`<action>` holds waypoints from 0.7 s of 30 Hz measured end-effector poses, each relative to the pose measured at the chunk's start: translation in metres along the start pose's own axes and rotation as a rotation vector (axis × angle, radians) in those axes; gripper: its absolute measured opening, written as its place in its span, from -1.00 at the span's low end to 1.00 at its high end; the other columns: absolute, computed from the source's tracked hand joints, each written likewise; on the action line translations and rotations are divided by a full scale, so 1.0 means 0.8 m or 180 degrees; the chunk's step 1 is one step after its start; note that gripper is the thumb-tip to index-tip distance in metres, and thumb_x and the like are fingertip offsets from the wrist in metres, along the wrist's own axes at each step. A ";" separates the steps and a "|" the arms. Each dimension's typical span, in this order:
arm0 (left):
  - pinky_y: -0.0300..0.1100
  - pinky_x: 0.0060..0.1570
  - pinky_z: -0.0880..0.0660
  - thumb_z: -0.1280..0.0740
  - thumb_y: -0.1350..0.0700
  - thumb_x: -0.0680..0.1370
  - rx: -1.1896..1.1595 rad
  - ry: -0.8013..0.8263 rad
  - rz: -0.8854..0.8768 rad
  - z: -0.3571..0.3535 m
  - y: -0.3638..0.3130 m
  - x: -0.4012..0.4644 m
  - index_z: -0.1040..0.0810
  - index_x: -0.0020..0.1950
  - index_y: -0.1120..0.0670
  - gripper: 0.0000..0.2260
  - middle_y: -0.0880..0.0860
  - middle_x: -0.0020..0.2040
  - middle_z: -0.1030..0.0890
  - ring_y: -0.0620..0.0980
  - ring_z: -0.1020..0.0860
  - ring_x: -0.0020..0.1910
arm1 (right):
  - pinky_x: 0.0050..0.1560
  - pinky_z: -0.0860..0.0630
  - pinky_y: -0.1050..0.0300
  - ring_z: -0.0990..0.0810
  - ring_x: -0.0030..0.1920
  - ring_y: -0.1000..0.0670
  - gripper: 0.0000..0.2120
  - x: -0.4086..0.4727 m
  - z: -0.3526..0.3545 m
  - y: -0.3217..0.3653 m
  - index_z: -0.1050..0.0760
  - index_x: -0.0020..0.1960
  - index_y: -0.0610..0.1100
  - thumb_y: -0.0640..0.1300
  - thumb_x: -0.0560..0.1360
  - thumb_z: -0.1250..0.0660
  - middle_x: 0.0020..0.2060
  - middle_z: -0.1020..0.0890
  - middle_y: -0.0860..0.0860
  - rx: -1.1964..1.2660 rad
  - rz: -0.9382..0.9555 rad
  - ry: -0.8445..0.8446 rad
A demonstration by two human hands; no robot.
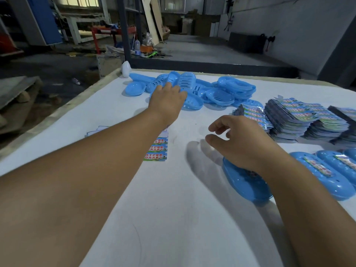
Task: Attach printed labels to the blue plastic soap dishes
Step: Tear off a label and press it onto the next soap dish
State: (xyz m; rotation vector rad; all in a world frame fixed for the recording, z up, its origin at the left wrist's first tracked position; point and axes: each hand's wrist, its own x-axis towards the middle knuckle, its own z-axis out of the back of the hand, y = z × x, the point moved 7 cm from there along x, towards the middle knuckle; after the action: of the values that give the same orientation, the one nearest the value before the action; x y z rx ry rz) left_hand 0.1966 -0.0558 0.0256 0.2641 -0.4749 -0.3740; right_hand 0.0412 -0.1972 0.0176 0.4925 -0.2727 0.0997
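**Left hand in the pile of blue dishes, right hand over a finished one**

The label sheet lying flat on the white table shows rows of red Chinese print on a green and blue picture; the lines I can read say 手护健康 and 你我共参与. The person's left forearm covers the sheet's upper left part. To the far right, thick stacks of label sheets carry the same coloured print, too small there to read.

The soap dishes are bright blue plastic, oval, some with slotted bottoms. A loose pile of dishes lies at the far side of the table. The left hand reaches into the near left edge of that pile, its fingers lying among the dishes; whether they grasp one I cannot tell. The right hand hangs above the table with fingers loosely curled and thumb apart, grasping nothing. Under its wrist lies a dish upside down, with a bit of label showing at the wrist. Just right of it, two labelled dishes lie side by side, each with a printed strip along its back.

A white oval object stands at the table's far left corner.
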 end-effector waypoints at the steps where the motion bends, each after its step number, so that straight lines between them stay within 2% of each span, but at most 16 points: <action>1: 0.04 0.24 -0.39 -0.42 0.12 0.57 0.0031 -0.0015 -0.0014 -0.003 0.001 0.002 -0.45 0.40 -0.04 -0.59 0.05 0.30 -0.51 0.11 -0.42 0.29 | -0.18 -0.31 0.43 -0.50 -0.12 0.19 -0.79 0.000 -0.001 -0.001 -0.59 0.13 0.09 0.10 0.53 -0.40 -0.05 -0.60 0.21 0.0006 0.0003 0.0011; 7: 0.01 0.11 -0.43 -0.39 0.07 0.60 -0.0118 -0.0395 -0.0019 -0.006 0.003 0.001 -0.50 0.28 0.00 -0.74 0.04 0.14 -0.60 0.08 -0.49 0.13 | -0.16 -0.34 0.44 -0.51 -0.11 0.27 -0.82 0.005 0.000 -0.008 -0.59 0.08 0.11 0.13 0.52 -0.41 -0.10 -0.62 0.22 0.0067 -0.0101 -0.0045; 11: 0.01 0.03 -0.42 -0.35 0.09 0.62 -0.0753 -0.0768 -0.0079 0.013 0.002 -0.009 -0.48 0.21 0.01 -0.82 0.06 0.04 -0.62 0.05 -0.49 -0.05 | -0.16 -0.35 0.40 -0.51 -0.11 0.26 -0.81 0.005 0.002 -0.008 -0.59 0.10 0.10 0.12 0.52 -0.39 -0.09 -0.62 0.23 0.0106 -0.0151 -0.0101; 13: 0.03 0.03 -0.41 -0.28 0.08 0.66 -0.1142 -0.0859 -0.0112 0.027 0.004 -0.020 -0.46 0.24 0.02 -0.84 0.07 0.04 -0.62 0.06 -0.51 -0.05 | -0.16 -0.39 0.27 -0.51 -0.11 0.24 -0.80 0.004 0.004 -0.007 -0.59 0.12 0.09 0.11 0.53 -0.39 -0.08 -0.61 0.22 0.0151 -0.0196 -0.0163; 15: 0.03 0.04 -0.44 -0.18 0.08 0.69 -0.1623 -0.0773 -0.0088 0.042 0.006 -0.033 -0.43 0.28 0.03 -0.82 0.07 0.09 -0.59 0.08 -0.53 -0.01 | -0.12 -0.39 0.18 -0.53 -0.09 0.20 -0.78 0.003 0.007 -0.007 -0.57 0.18 0.10 0.08 0.54 -0.39 -0.05 -0.60 0.22 0.0220 -0.0238 -0.0223; 17: -0.06 -0.07 -0.47 -0.12 0.06 0.71 -0.2238 -0.0582 -0.0009 0.054 0.008 -0.048 -0.42 0.29 0.04 -0.80 0.05 0.10 -0.55 0.04 -0.51 -0.01 | -0.05 -0.38 0.17 -0.54 -0.02 0.12 -0.69 0.002 0.010 -0.004 -0.51 0.28 0.11 0.05 0.55 -0.39 0.05 -0.56 0.20 0.0267 -0.0209 -0.0300; 19: -0.15 -0.21 -0.37 -0.09 0.06 0.72 -0.2839 -0.0377 0.0151 0.062 0.010 -0.065 -0.45 0.26 0.04 -0.79 -0.01 -0.02 -0.54 -0.05 -0.48 -0.11 | 0.08 -0.36 0.18 -0.51 0.10 0.10 -0.54 0.001 0.012 0.002 -0.42 0.40 0.12 0.01 0.53 -0.43 0.19 -0.50 0.13 0.0266 -0.0059 -0.0405; 21: -0.18 -0.25 -0.35 -0.07 0.06 0.72 -0.3408 -0.0204 0.0440 0.066 0.012 -0.084 -0.48 0.22 0.01 -0.78 -0.05 -0.14 -0.52 -0.13 -0.46 -0.21 | 0.19 -0.38 0.15 -0.48 0.21 0.06 -0.38 0.000 0.013 0.010 -0.34 0.48 0.14 -0.01 0.49 -0.49 0.31 -0.41 0.10 0.0324 0.0113 -0.0460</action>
State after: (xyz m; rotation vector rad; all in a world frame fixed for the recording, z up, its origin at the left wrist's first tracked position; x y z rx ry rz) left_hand 0.1182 -0.0287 0.0479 -0.8162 -0.2991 -0.4540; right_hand 0.0378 -0.1953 0.0299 0.5973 -0.4195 0.1131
